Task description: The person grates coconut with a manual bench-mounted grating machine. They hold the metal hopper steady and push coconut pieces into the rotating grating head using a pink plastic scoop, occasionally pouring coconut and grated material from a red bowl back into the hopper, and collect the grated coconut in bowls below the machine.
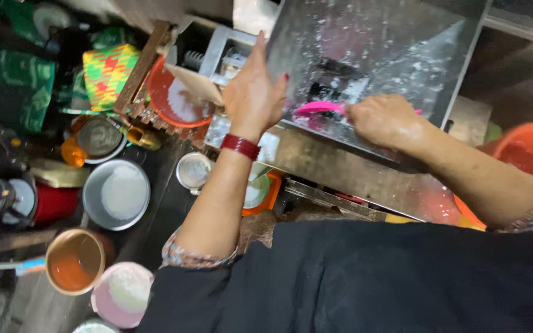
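Under the left hand (253, 92) a metal tray (371, 55) looks shiny and wet, flecked with white residue; the brush handle (319, 108) in the right hand (385, 120) is glossy pink plastic; left of the left hand sits a smooth orange plastic bowl (177, 98) beside rough wooden slats (140, 74); below it, a dull metal pan (117, 194); the bangle (240, 146) gleams dark red.
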A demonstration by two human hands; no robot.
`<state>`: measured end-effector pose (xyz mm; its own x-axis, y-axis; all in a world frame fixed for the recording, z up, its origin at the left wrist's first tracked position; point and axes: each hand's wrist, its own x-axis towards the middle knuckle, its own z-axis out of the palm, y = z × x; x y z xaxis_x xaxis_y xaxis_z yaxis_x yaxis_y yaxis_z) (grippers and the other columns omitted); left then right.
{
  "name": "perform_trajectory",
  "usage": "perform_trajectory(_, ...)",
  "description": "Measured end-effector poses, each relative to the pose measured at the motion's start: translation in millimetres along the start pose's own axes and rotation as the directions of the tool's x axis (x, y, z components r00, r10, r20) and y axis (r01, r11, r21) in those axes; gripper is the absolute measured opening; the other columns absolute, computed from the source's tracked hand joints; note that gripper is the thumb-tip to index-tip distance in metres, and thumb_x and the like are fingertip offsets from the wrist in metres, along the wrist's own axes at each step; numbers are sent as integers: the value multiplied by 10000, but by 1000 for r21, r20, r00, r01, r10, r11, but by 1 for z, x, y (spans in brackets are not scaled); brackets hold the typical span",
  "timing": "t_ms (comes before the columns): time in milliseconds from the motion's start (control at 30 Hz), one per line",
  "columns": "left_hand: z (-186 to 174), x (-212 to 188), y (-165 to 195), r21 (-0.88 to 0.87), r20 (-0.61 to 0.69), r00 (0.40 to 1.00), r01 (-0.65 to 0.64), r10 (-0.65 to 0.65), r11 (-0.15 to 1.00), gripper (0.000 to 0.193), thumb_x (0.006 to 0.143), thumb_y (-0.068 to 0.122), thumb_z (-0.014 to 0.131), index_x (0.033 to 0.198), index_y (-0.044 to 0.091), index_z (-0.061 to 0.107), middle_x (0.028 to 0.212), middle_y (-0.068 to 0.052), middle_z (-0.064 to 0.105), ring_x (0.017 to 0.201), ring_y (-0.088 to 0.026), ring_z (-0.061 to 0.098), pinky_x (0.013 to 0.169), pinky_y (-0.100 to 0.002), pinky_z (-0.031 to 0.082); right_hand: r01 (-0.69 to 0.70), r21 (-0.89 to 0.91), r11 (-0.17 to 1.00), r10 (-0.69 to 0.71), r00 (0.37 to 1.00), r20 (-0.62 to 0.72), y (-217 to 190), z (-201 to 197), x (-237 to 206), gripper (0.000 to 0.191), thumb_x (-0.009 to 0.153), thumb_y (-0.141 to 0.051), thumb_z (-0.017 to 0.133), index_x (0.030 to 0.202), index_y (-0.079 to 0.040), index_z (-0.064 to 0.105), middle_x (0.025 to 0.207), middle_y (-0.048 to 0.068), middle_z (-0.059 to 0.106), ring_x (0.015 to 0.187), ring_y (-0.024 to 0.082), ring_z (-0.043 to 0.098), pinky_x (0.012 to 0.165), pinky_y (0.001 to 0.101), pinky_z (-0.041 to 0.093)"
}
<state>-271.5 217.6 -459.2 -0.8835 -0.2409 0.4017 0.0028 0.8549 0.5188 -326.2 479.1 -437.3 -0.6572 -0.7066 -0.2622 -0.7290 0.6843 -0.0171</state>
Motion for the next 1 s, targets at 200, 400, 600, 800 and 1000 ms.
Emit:
perform_trajectory(200, 1, -1, -4, -70, -62, 991, 118, -122, 991, 692, 887, 349, 707, 1487, 102, 465, 1303, -134, 698, 1067, -319, 715, 857, -422, 575, -148, -112, 983, 150, 989, 8, -3, 21, 12, 353, 1048, -304, 457, 1269, -185, 705, 915, 210, 758, 877, 409, 740, 735, 546, 572)
perform_trajectory(400, -7, -41, -30, -188, -175, 984, 2, -35, 982, 516, 1037, 373, 569, 1509, 178, 495, 1376, -78, 688, 1222, -280, 691, 1006, -384, 563, -236, -279, 931, 306, 920, 245, -43, -8, 13, 337, 1006, -338, 537, 1110, -164, 806, 1008, 168, 781, 921, 353, 779, 809, 485, 613)
perform_trajectory(600, -25, -131, -154, -66, 54, 995, 85, -81, 994, 563, 993, 336, 614, 1502, 133, 486, 1495, -141, 586, 1359, -364, 545, 1029, -558, 339, -489, -22, 872, 487, 871, -62, -93, -53, -33, 400, 1025, -300, 521, 1392, -307, 679, 964, 194, 743, 905, 421, 701, 807, 520, 545)
perform_trajectory(800, -102, -273, -314, 117, 218, 685, 688, -695, 716, 669, 917, 389, 627, 1509, 107, 493, 1455, -211, 571, 1334, -384, 543, 1088, -463, 429, -313, 289, 905, 425, 701, -573, -141, -17, -27, 253, 1039, -203, 570, 1218, -130, 733, 920, 231, 692, 814, 443, 669, 681, 513, 524)
perform_trajectory(1000, -163, -372, -381, 319, 245, 477, 782, -844, 535, 651, 905, 350, 684, 1480, 84, 537, 1450, -203, 587, 1332, -388, 559, 1116, -442, 428, -379, 8, 925, 182, 425, -887, -103, 47, -29, 143, 965, -155, 621, 904, -49, 695, 812, 155, 675, 718, 343, 650, 630, 422, 493)
